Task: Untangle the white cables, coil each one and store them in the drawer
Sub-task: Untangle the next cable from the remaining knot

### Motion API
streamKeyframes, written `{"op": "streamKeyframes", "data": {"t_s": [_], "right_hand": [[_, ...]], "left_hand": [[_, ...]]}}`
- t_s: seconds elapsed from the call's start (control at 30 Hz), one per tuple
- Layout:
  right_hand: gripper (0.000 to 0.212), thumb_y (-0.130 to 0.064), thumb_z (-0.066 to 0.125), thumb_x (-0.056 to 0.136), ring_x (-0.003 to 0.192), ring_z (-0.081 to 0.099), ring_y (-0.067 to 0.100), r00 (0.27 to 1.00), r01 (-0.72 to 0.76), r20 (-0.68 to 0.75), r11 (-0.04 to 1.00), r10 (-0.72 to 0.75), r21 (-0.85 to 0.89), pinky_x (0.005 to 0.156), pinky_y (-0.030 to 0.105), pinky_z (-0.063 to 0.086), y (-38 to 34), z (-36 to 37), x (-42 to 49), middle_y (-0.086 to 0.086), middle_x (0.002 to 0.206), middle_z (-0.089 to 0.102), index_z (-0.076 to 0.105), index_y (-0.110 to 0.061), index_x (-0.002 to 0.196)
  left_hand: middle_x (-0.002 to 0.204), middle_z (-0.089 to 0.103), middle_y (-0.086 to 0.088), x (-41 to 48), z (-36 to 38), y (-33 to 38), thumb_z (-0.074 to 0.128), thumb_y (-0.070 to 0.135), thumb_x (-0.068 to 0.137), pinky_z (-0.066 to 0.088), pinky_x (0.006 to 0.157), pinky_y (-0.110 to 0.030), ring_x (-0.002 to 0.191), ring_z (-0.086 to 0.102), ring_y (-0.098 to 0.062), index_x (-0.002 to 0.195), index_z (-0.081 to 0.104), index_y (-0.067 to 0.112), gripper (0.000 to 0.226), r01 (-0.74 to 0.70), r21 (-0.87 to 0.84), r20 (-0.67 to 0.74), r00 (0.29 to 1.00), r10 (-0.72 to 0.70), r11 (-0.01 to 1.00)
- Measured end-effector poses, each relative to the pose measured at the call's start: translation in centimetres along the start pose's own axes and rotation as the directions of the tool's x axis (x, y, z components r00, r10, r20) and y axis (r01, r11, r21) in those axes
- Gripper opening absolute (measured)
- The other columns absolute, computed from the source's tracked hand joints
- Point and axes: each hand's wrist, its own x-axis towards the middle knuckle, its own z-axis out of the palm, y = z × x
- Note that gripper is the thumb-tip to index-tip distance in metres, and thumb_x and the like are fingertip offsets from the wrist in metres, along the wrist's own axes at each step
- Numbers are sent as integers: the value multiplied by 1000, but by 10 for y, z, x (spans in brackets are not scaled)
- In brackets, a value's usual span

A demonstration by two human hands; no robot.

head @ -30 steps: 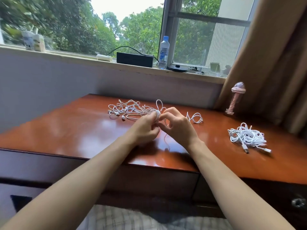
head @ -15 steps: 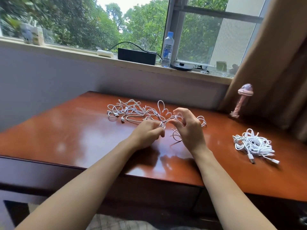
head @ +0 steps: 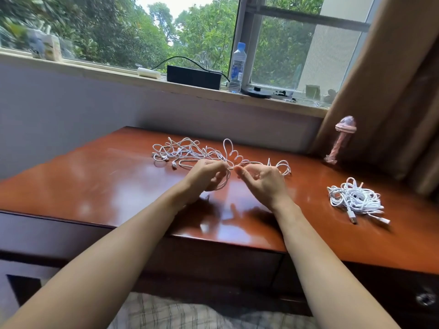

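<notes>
The left hand (head: 206,175) and right hand (head: 262,180) each pinch a strand of the tangled white cables (head: 185,151) on the desk (head: 95,181) (far side). Best to ease loops through slack and avoid yanking knots tight.

A clear water bottle (head: 237,65) with a blue cap is standing on the windowsill (head: 95,71), just right of a black box (head: 193,77) with a dark cord (head: 180,58) arching over it. A white oblong object (head: 148,72) is lying just left of the box, and a dark round disc (head: 256,92) is sitting right of the bottle. Far left, blurred cartons (head: 51,47) are standing. A brown curtain (head: 392,91) is hanging at the right, and a pink dome-topped item (head: 342,138) (its kind unclear) is standing tilted beside it on the glossy wooden top (head: 83,176). Checked fabric (head: 166,314) is showing at the bottom edge.
</notes>
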Motion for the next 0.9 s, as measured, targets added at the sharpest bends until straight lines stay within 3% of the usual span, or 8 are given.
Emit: {"op": "streamKeyframes", "data": {"t_s": [0.1, 0.27, 0.4, 0.47, 0.6, 0.73, 0.8, 0.9], "right_hand": [[55, -76, 53, 85, 70, 60, 7, 997, 34, 63, 997, -38, 72, 68, 35, 52, -2, 3, -3, -10, 72, 67, 75, -26, 79], [41, -55, 54, 97, 53, 49, -1, 995, 9, 97, 996, -18, 91, 60, 29, 37, -7, 8, -3, -23, 54, 55, 74, -25, 77], [33, -58, 48, 92, 59, 48, 15, 994, -14, 111, 992, -1, 126, 62, 35, 43, -10, 8, -4, -8, 56, 50, 57, -30, 76], [23, -54, 56, 91, 57, 47, 12, 994, -30, 105, 975, 7, 220, 61, 33, 42, -12, 8, -4, -8, 59, 50, 54, -31, 87], [27, -49, 70, 86, 66, 60, 10, 999, 16, 40, 932, -33, 361, 70, 32, 54, -12, 9, -4, -2, 77, 60, 55, -31, 101], [21, -42, 64, 97, 68, 58, 5, 995, 101, -41, 969, -94, 225, 68, 32, 49, -9, 9, -4, -9, 88, 65, 65, -22, 103], [28, -40, 53, 103, 84, 64, 19, 990, 132, -73, 982, -123, 136, 76, 37, 50, -5, 9, -2, -2, 101, 69, 69, -18, 109], [31, -39, 48, 104, 102, 55, 24, 972, 161, -143, 973, -186, -166, 83, 34, 32, 0, 11, 2, -3, 114, 64, 73, -21, 106]], "left_hand": [[46, 31, 3, 2, -2, 2, 54, 38, 76, 15, 50, -26, 51, 22, -16, 43, 44, 21, 39, 7, -95, -12, 1000, -8, 995], [48, 25, 3, 4, -2, 6, 36, 29, 104, 5, 63, -39, 54, 10, -18, 56, 49, 23, 50, 104, -336, 52, 994, -91, 936], [47, 28, 3, 4, -1, 8, 38, 28, 104, 10, 61, -35, 44, 22, -12, 66, 49, 18, 42, 138, -457, 25, 989, -143, 879], [45, 26, 4, 5, -2, 9, 38, 27, 103, 10, 57, -31, 40, 21, -10, 64, 47, 18, 41, 147, -492, 16, 987, -160, 858], [43, 23, 8, 8, -7, 10, 35, 25, 100, 5, 42, -24, 36, 16, -6, 62, 39, 18, 39, 154, -525, -2, 983, -181, 837], [43, 23, 6, 7, -7, 9, 35, 25, 100, 7, 39, -23, 36, 16, -7, 64, 39, 17, 37, 138, -497, -26, 985, -173, 857], [45, 24, 4, 9, -7, 7, 37, 26, 100, 6, 46, -27, 38, 16, -10, 63, 45, 16, 39, 125, -483, -26, 987, -157, 867], [46, 30, 0, 10, -6, 5, 38, 26, 102, 9, 51, -29, 40, 24, -12, 68, 50, 13, 38, 135, -506, 23, 989, -144, 852]]}}
